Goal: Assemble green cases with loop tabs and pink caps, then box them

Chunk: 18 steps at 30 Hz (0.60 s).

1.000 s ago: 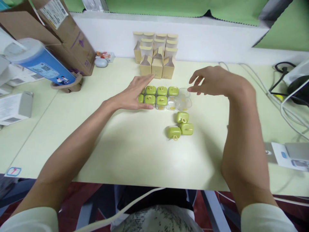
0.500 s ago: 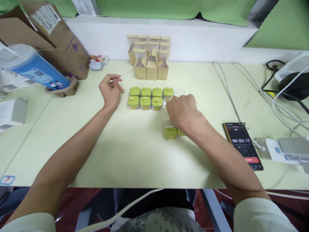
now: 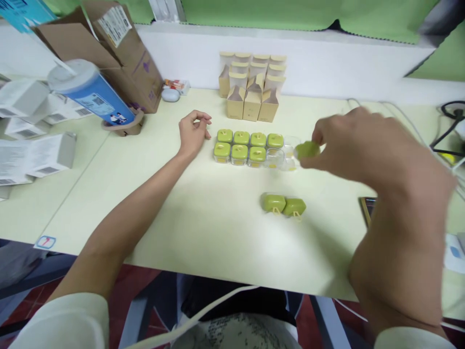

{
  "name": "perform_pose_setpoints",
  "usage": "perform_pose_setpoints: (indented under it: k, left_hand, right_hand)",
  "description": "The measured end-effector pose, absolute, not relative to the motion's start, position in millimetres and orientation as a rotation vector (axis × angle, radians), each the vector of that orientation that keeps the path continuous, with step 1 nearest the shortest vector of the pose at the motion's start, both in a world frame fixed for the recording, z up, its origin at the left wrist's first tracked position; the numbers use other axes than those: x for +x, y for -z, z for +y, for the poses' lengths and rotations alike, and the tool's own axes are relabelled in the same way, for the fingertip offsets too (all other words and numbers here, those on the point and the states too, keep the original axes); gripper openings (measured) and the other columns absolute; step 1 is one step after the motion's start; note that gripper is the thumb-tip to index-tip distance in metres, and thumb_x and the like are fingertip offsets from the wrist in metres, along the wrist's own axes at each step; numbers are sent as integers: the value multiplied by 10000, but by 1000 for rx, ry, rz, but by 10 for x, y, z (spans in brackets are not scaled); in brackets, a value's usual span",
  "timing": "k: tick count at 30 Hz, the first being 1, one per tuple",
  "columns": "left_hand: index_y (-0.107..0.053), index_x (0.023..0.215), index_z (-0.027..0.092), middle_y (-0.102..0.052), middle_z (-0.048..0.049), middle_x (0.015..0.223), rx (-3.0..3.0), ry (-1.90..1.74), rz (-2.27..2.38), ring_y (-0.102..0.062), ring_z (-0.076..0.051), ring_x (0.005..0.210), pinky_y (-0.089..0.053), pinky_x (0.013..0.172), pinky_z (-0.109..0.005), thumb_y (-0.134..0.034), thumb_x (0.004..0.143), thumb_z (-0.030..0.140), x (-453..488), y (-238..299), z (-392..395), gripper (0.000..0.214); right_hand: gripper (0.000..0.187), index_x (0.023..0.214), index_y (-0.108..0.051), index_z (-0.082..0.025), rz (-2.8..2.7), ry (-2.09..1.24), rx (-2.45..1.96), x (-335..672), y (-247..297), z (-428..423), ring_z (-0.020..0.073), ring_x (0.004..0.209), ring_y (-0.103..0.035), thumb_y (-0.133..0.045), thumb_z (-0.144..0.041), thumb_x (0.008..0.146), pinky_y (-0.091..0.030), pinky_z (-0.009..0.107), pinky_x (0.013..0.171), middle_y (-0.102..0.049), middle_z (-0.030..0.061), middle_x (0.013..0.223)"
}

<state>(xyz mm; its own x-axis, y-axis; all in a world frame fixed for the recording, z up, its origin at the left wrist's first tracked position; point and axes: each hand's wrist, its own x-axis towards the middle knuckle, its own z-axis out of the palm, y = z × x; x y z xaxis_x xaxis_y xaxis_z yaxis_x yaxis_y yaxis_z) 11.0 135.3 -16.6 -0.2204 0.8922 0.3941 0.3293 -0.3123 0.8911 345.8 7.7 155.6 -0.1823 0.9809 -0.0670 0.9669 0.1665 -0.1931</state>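
My right hand (image 3: 348, 140) pinches a green lid (image 3: 308, 149) in the air, just right of the row of small containers. Two rows of small clear square containers stand on the table; several wear green lids (image 3: 240, 150). At the right end a few clear containers (image 3: 275, 158) have no lids, with something yellow at the bottom. Two more green lids (image 3: 274, 203) lie on their sides nearer me, yellow loops toward me. My left hand (image 3: 193, 132) rests on the table left of the rows, fingers loosely curled and apart, holding nothing.
Small open cardboard boxes (image 3: 251, 104) stand against the wall behind the containers. At left are a blue canister (image 3: 109, 104), a large cardboard carton (image 3: 140, 72) and white boxes (image 3: 51, 155). A phone (image 3: 367, 208) lies at right, mostly behind my right forearm.
The view has turned left, so things sit farther right. My right hand has moved from over the containers to their right, and the green lid in its fingers now shows. My left hand stays put.
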Motion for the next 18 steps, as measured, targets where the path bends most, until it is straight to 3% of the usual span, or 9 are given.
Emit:
perform_pose_setpoints:
  k: [3, 6, 10, 14, 18]
  left_hand:
    - [-722, 889, 223, -782, 3, 877, 1571, -1546, 1439, -613, -62, 498, -481, 494, -187, -722, 999, 259, 122, 151, 1340, 117]
    - [-732, 867, 211, -790, 3, 859, 1575, -1494, 1405, -622, -53, 492, -491, 509, -171, -714, 988, 204, 134, 125, 1324, 122]
    - [-735, 864, 202, -790, 1, 837, 1601, -1431, 1376, -642, -56, 499, -497, 511, -159, -700, 970, 165, 147, 97, 1299, 118]
    - [-737, 860, 198, -790, 2, 833, 1615, -1405, 1405, -650, -60, 504, -497, 513, -161, -648, 937, 104, 149, 93, 1293, 149]
    - [-741, 855, 202, -786, 15, 811, 1613, -1404, 1414, -653, -60, 505, -510, 532, -160, -630, 910, 88, 141, 101, 1306, 169]
  right_hand:
    - [331, 1051, -721, -229, -2229, -102, -2067, 3652, -1706, 203, 484, 1114, -744, -888, -432, 851, -548, 684, 1053, -794, 175, 1024]
    - [297, 1151, -751, -228, -2293, -258, -1870, 3781, -1583, 417, 397, 1108, -778, -843, -318, 883, -548, 582, 1114, -835, 138, 1104]
    - [394, 1268, -808, -233, -2364, -406, -1784, 3819, -1309, 649, 386, 1155, -780, -816, -344, 890, -581, 555, 1104, -832, 127, 1217]
    - [342, 1242, -832, -284, -2382, -469, -1843, 3766, -1211, 706, 393, 1149, -778, -806, -329, 904, -601, 583, 1090, -818, 113, 1244]
    - [355, 1262, -835, -236, -2390, -496, -1870, 3727, -1214, 703, 386, 1159, -774, -809, -309, 917, -593, 561, 1092, -800, 143, 1271]
